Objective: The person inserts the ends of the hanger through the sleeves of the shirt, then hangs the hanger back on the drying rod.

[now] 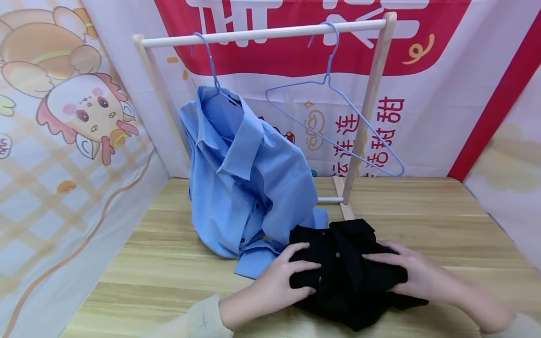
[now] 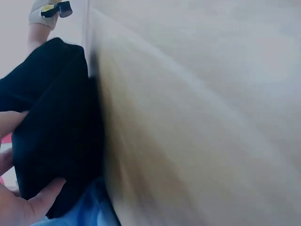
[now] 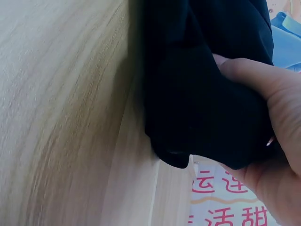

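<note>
A bunched black shirt (image 1: 351,277) with small buttons lies on the table in front of me, its collar folded up at the far side. My left hand (image 1: 279,281) grips its left side, fingers spread over the buttoned front. On the opposite side, my right hand (image 1: 416,270) holds the cloth with bent fingers. In the right wrist view, the thumb (image 3: 254,73) presses on the black fabric while other fingers go behind it. The left wrist view shows the left thumb (image 2: 47,195) and fingers on either side of a black fold.
A light blue shirt (image 1: 220,197) hangs from a hanger on the small rack (image 1: 262,35), its lower part resting on the wooden table (image 1: 444,225) beside the black shirt. A bare blue hanger (image 1: 328,77) hangs at the rack's right. Printed cloth walls (image 1: 422,117) surround the table.
</note>
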A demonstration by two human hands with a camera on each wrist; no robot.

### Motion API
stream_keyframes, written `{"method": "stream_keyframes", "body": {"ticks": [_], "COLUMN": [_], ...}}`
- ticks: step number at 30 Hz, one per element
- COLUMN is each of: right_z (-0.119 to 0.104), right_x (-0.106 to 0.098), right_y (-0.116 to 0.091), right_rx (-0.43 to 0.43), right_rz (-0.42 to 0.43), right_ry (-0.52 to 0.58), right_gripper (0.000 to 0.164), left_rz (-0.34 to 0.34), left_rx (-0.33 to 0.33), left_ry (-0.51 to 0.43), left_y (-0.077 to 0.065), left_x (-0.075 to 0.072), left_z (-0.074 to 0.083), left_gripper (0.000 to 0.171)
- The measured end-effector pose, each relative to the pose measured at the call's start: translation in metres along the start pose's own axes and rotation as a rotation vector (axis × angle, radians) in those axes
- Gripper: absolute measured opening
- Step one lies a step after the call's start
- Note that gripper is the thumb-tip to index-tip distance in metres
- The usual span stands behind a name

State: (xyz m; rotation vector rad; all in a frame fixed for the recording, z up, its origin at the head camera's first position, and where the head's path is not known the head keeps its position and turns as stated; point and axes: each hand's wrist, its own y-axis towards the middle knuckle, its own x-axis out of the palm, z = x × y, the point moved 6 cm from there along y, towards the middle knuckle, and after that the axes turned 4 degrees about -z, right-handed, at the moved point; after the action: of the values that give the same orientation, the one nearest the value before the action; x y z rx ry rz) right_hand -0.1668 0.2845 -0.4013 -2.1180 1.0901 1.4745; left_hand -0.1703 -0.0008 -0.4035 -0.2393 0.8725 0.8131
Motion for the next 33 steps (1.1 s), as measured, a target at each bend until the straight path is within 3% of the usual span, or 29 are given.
{"method": "stream_keyframes", "body": {"ticks": [8, 13, 20, 28, 33], "right_z": [0.006, 0.01, 0.023, 0.052, 0.059], "right_x": [0.007, 0.001, -0.014, -0.011, -0.003], "right_y": [0.002, 0.001, -0.004, -0.001, 0.004], "right_rx": [0.113, 0.115, 0.068, 0.287, 0.298], "right_rz": [-0.098, -0.145, -0.134, -0.19, -0.255], "right_ry": [0.111, 0.153, 0.242, 0.428, 0.509], "right_gripper": [0.078, 0.081, 0.076, 0.071, 0.078], "left_rz": [0.078, 0.127, 0.029, -0.057, -0.086], "left_rx": [-0.104, -0.164, -0.291, -0.419, -0.446], "left_ry": [-0.097, -0.119, -0.278, -0.499, -0.664], "left_y": [-0.012, -0.014, -0.011, -0.005, -0.003], "left_x": [-0.014, -0.028, -0.028, -0.016, -0.008], "left_z": [-0.019, -0.031, -0.054, -0.062, -0.059], "left_gripper": [0.036, 0.032, 0.04, 0.056, 0.067]}}
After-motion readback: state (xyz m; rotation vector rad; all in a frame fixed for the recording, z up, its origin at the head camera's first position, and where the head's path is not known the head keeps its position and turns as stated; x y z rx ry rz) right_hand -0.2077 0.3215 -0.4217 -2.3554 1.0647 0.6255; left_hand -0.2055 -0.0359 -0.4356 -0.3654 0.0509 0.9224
